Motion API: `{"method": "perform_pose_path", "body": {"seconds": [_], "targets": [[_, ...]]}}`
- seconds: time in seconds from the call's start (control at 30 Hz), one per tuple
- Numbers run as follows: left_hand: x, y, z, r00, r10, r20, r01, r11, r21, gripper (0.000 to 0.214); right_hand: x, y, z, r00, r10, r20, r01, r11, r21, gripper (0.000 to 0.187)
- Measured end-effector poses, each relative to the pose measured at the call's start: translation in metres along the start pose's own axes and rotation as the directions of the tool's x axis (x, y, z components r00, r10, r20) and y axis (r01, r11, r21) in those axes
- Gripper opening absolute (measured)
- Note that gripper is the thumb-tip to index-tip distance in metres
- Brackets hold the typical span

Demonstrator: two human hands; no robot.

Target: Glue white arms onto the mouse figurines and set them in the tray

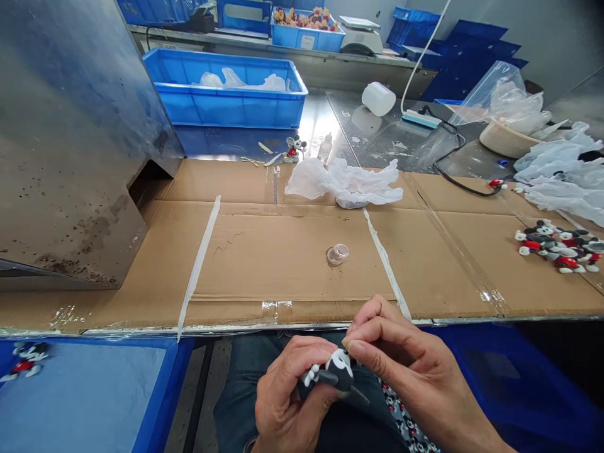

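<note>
flat brown cardboard sheet: ahead | left hand: fingers gripping | right hand: fingertips pinched closed, contents unclear | black-and-white toy mouse figurine: in left grip, head at right fingertips | step: seemingly detail handwork; next move needs steady left hold

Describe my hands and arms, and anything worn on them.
The left hand and right hand are gloveless, with no rings visible; the right thumbnail looks short. No sleeve covers the visible right forearm. Something dark edges the left wrist, too cropped to identify.
</note>
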State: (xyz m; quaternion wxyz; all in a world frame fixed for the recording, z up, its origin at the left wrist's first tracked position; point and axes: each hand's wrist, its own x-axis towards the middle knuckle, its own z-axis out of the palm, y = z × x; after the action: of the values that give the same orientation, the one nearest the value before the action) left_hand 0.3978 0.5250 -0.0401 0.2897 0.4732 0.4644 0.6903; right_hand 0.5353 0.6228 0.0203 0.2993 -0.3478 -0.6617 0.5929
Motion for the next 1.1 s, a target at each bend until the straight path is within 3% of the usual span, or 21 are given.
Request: {"method": "perform_pose_path", "body": {"seconds": [0.3, 0.63, 0.93, 1.1], "targets": [[0.001, 0.002, 0.001, 1.0, -0.018, -0.013, 0.018, 1.0, 0.019, 0.033, 0.001, -0.002, 0.0, 1.0, -0.016, 0.01, 0.017, 0.999, -0.036, 0.02], [0.009, 0.01, 0.003, 0.996, 0.091, 0.028, -0.093, 0.991, 0.094, 0.028, -0.002, -0.002, -0.007, 0.998, 0.001, 0.069, 0.001, 1.0, -0.026, 0.019], [0.009, 0.01, 0.001, 0.995, 0.087, 0.047, -0.091, 0.993, 0.08, 0.029, 0.0, -0.001, -0.01, 0.984, 0.086, 0.156, -0.099, 0.992, 0.077, 0.024], [0.007, 0.01, 0.0, 0.988, 0.125, 0.093, -0.135, 0.984, 0.118, 0.034, 0.001, -0.003, -0.009, 0.987, 0.058, 0.148, -0.064, 0.997, 0.04, 0.026]]}}
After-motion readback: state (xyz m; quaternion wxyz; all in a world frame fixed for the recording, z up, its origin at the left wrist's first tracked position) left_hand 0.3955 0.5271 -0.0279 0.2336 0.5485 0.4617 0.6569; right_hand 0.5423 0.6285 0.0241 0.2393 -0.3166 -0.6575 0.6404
